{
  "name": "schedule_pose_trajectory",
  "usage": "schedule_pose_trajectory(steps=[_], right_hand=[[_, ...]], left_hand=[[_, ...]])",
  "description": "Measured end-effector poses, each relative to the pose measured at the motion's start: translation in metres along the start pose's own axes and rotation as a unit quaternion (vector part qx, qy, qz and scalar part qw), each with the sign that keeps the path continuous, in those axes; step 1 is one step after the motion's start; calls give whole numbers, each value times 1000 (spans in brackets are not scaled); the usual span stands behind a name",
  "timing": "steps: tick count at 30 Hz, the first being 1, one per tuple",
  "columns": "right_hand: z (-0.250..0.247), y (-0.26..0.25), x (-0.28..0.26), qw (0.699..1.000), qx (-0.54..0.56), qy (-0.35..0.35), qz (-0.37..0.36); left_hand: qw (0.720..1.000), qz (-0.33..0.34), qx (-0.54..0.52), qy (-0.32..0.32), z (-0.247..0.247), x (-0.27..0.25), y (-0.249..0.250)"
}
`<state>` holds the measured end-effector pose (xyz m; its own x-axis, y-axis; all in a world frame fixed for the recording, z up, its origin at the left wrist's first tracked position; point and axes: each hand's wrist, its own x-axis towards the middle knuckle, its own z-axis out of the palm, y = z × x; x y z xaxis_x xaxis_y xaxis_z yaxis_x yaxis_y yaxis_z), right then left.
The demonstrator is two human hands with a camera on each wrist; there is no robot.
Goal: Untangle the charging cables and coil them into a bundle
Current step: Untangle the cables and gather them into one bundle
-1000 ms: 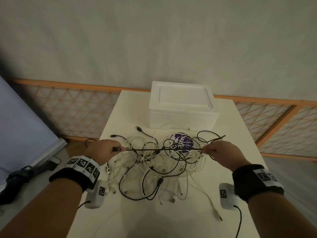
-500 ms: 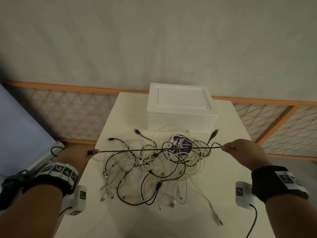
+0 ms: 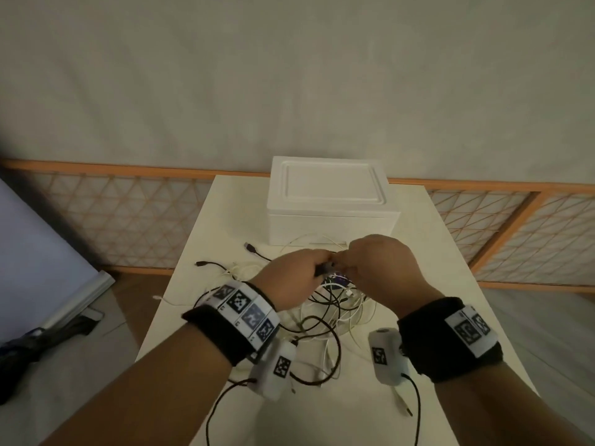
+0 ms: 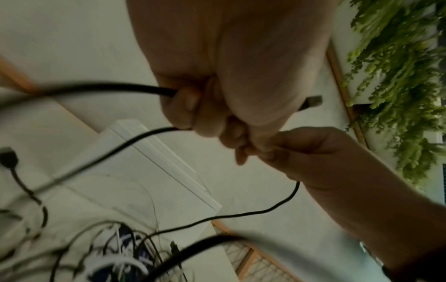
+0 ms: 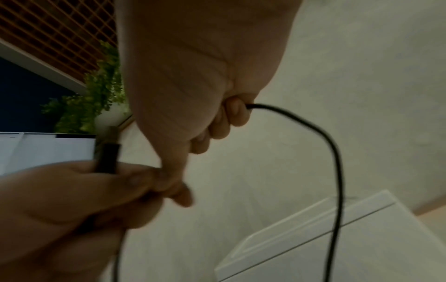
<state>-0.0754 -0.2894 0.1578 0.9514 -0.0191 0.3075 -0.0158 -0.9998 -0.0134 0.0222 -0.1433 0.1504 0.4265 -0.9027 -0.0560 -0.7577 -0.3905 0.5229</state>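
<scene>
1. Black charging cable (image 4: 115, 89): half a second ago we held it stretched taut across the pile; now its two ends have come together above the tangled cables (image 3: 325, 313) on the white table (image 3: 225, 220).
2. Left hand (image 3: 291, 272): fingers curled round the cable, USB plug (image 5: 107, 152) sticking out of the fist.
3. Right hand (image 3: 381, 268): curled round the same cable, touching the left.
4. Reading: first fold of the coil has begun; the rest remains tangled.
5. White foam box (image 3: 331, 204) sits behind the pile.
</scene>
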Motion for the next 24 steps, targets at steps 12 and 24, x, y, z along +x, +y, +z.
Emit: schedule_pose_trajectory(steps=[12, 24], right_hand=[[-40, 87, -68, 972, 17, 20, 233], [26, 186, -144, 840, 15, -43, 540]], left_hand=[[975, -86, 181, 99, -60, -30, -87], [930, -126, -233, 255, -45, -56, -95]])
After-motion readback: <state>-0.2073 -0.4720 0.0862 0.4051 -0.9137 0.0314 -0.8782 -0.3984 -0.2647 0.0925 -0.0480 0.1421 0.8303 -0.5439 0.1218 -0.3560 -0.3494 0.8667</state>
